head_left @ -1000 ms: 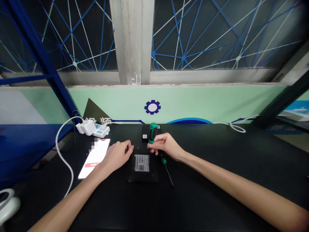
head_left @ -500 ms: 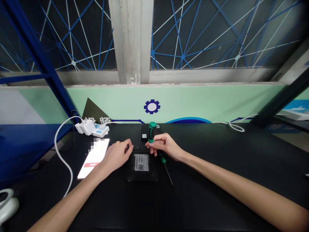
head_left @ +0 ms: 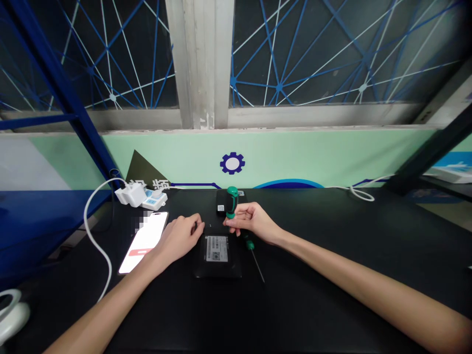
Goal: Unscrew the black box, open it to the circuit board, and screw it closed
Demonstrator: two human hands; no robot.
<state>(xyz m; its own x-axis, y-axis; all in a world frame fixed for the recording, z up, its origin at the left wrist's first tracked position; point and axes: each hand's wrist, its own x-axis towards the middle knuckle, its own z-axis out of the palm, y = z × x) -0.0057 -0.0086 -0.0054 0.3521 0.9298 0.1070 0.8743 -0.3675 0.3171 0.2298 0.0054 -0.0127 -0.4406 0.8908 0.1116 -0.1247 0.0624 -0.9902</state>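
My right hand (head_left: 252, 223) is shut on a green-and-black handled screwdriver (head_left: 232, 201), which stands upright with its tip hidden behind my fingers. Behind it lies a small black box (head_left: 222, 203) with a small label. My left hand (head_left: 180, 238) rests curled at the left of a flat black device (head_left: 217, 255) with a printed label on top, and its fingertips hide whatever they may touch. A second, thin green-handled screwdriver (head_left: 250, 246) lies to the right of the device.
A lit smartphone (head_left: 143, 243) lies to the left of my left hand. Further back stand a white plug charger (head_left: 130, 194) and a small white power meter (head_left: 155, 199), with a white cable (head_left: 90, 231) curving along the left. A white round object (head_left: 13, 314) sits at the lower left.
The right hand and the upright screwdriver have shifted slightly left. The left hand and the devices stay in the same place.
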